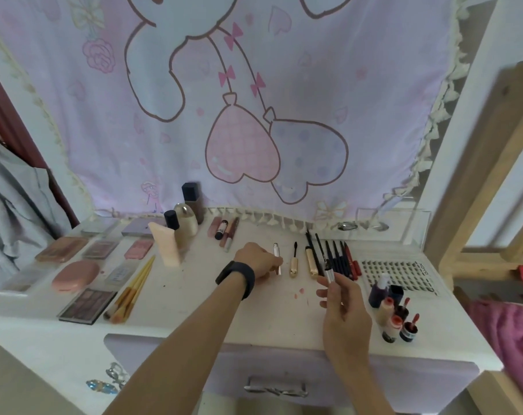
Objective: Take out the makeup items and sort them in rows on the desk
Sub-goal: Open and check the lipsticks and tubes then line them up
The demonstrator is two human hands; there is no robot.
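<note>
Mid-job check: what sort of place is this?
Probably a bedroom vanity corner: a white desk with a drawer, a pink cartoon tapestry hung behind it, and a wooden frame with pink bedding at right.

Pink cartoon curtain (254, 100) behind white desk (194, 295)

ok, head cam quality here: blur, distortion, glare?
Head view: wide-angle lens bows the white desk and tilts the pale wooden bed frame; flat soft light, faint shadows, no harsh glare; whole frame slightly soft, left hand and right hand both readable.
</note>
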